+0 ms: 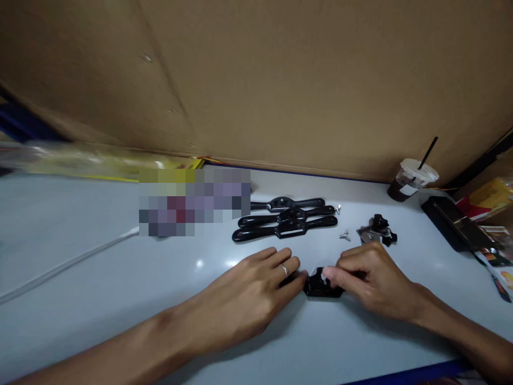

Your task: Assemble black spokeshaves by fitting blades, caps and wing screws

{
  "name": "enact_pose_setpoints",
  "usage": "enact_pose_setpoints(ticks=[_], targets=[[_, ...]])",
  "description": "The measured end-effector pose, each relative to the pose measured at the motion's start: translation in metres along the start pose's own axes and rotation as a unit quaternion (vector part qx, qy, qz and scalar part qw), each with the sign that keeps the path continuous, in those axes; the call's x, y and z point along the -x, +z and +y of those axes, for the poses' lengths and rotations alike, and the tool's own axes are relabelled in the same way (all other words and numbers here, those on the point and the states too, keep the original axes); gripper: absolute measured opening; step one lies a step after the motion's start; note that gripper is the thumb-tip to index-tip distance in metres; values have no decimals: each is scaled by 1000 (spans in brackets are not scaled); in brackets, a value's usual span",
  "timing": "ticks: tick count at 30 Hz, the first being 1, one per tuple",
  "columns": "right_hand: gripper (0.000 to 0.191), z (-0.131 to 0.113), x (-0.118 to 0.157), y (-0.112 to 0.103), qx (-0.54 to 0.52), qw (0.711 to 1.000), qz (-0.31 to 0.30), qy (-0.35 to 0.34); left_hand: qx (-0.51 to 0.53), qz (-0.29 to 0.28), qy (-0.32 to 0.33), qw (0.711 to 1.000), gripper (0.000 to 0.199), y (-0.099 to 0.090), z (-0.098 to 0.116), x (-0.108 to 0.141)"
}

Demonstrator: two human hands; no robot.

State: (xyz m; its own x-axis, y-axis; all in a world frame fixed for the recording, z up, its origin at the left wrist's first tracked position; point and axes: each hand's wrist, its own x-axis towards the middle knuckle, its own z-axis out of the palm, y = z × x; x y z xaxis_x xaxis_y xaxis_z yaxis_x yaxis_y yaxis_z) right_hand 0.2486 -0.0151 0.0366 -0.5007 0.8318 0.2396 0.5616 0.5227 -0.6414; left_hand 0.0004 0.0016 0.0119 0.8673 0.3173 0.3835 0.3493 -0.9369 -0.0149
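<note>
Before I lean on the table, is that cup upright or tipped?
Upright: the cup stands on its base, its lid on top and the straw poking up.

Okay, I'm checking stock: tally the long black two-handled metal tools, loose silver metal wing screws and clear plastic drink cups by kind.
Black two-handled tools: 4, counting the held one, handles covered
Loose silver wing screws: 2
Clear plastic drink cup: 1
Total: 7

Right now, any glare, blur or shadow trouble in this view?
Head view: hard glare spots on the tabletop; soft shadow beneath the left forearm; mosaic block masks whatever sits left of the black frames; cardboard wall looks soft; black tool is dark and glossy, its detail hard to read by the right hand.
</note>
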Motion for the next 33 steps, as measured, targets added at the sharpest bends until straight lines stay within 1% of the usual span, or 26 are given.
enact_pose_setpoints(ticks=[1, 3, 5, 8, 10, 12, 14, 17, 19, 21, 23, 26, 30, 31, 33], targets=[[55, 0, -1, -1, -16, 1000, -3, -2, -1, -1, 0, 1000, 26, 0, 0, 0], [56, -1, -2, -4, -21, 1000, 18, -3, -2, -1, -2, 1000, 26, 0, 0, 0], [51, 0, -2, -6, -7, 999, 37, -3, -3, 4, -3, 1000, 26, 0, 0, 0], [35, 1, -2, -8, -9, 1000, 9, 0, 1, 6, -1, 1000, 25, 0, 1, 0], [31, 3, -1, -7, -6, 1000, -15, -3, 0, 7, -1, 1000, 26, -1, 1, 0], [34, 3, -1, -5, 10, 999, -30, -12, -2, 11, -2, 1000, 25, 0, 1, 0], [44, 3, -1, -3, 31, 999, -25, -24, -4, 14, -2, 1000, 25, 0, 1, 0], [55, 4, -1, -3, 38, 999, 19, -25, -7, 9, -1, 1000, 25, 1, 0, 1], [56, 4, -2, -5, 34, 998, 40, -24, -6, 3, 0, 1000, 25, 1, 0, 1], [54, 5, -2, -6, 41, 998, 48, -24, -2, 2, 1, 1000, 26, 1, 0, 1], [52, 6, -3, -5, 49, 998, 40, -21, 0, 6, 2, 1000, 27, 0, 0, 0], [50, 4, -1, 0, 56, 998, 8, -16, -3, 7, 0, 1000, 26, 1, 0, 0], [51, -2, 1, 4, -6, 999, -43, -19, -2, 4, 1, 1000, 25, 2, -1, 1], [52, -2, 1, 3, -16, 999, -43, -18, -3, 4, 1, 1000, 26, 2, -1, 2], [53, -1, 0, 0, -11, 1000, -24, -7, -6, 3, -1, 1000, 26, 2, 0, 2]])
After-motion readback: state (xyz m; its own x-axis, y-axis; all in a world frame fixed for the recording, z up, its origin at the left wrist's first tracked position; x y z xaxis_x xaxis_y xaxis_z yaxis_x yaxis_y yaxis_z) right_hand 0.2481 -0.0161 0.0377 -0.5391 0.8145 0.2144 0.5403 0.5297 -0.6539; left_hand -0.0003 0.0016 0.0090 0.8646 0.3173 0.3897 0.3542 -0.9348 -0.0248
